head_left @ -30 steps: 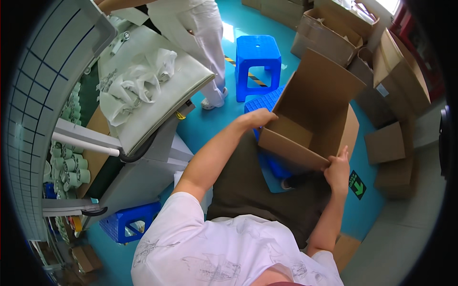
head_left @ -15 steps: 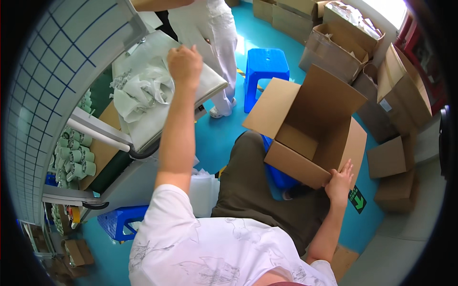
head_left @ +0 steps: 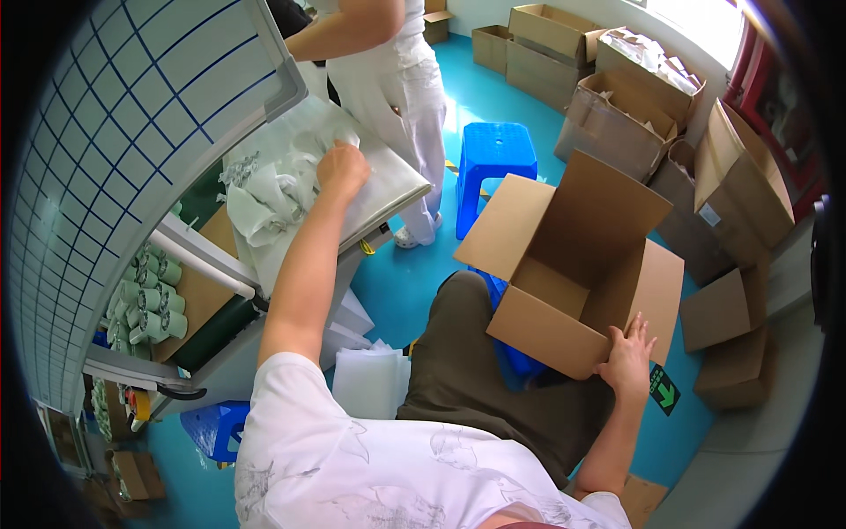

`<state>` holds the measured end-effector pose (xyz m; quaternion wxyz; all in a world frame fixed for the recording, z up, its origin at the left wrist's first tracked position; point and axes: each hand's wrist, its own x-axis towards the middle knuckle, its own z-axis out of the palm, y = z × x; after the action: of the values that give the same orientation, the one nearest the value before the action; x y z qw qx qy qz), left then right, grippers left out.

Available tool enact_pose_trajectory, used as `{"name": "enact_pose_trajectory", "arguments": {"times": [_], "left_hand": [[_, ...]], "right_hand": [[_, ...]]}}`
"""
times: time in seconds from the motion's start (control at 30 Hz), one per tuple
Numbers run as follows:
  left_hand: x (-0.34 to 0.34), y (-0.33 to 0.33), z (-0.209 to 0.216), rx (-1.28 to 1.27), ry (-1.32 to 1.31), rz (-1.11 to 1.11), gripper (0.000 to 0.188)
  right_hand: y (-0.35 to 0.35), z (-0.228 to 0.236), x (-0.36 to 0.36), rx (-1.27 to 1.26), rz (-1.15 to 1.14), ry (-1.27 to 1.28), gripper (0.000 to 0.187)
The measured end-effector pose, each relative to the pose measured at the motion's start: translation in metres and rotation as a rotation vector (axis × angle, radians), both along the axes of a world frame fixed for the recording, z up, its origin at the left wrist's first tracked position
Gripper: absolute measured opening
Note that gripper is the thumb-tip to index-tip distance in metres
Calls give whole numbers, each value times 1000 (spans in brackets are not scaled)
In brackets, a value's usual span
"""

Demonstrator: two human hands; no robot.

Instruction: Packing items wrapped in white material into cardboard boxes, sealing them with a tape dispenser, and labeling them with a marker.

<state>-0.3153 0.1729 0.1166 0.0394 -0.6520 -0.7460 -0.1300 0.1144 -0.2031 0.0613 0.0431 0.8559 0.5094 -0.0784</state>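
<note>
On the padded table point(head_left: 388, 189) at the left lies a crumpled pile of thin white wrapping point(head_left: 273, 198). My left hand point(head_left: 343, 171) is closed at the right side of that pile, with white material at its fingers; the fingertips are partly hidden. An open cardboard box point(head_left: 546, 326) with raised flaps stands in front of me on a blue stool point(head_left: 520, 362). I see only bare cardboard inside it. My right hand point(head_left: 627, 357) rests at the box's near right corner, fingers spread over the right flap, thumb by the near wall.
A person in white trousers point(head_left: 401, 115) stands beyond the table, near another blue stool point(head_left: 496, 154). Cardboard cartons point(head_left: 608, 119) line the far right wall. A gridded panel point(head_left: 159, 115) overhangs the left, above shelved pale green mugs point(head_left: 154, 304). White sheets point(head_left: 370, 379) lie by my leg.
My left hand has come down from above the table onto the wrapping and its fingers have closed. My right hand stays at the box corner. The whole view has shifted slightly.
</note>
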Motion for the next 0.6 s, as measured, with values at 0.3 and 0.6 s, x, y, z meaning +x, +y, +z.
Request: {"name": "enact_pose_trajectory", "arguments": {"times": [0.3,0.6], "left_hand": [[-10,-34,-1,17,-1120,-261,32],[136,-249,-55,-454,-2248,-288,40]], "right_hand": [[11,30,-34,593,366,310,56],[95,19,-108,669,-129,1933,60]]}}
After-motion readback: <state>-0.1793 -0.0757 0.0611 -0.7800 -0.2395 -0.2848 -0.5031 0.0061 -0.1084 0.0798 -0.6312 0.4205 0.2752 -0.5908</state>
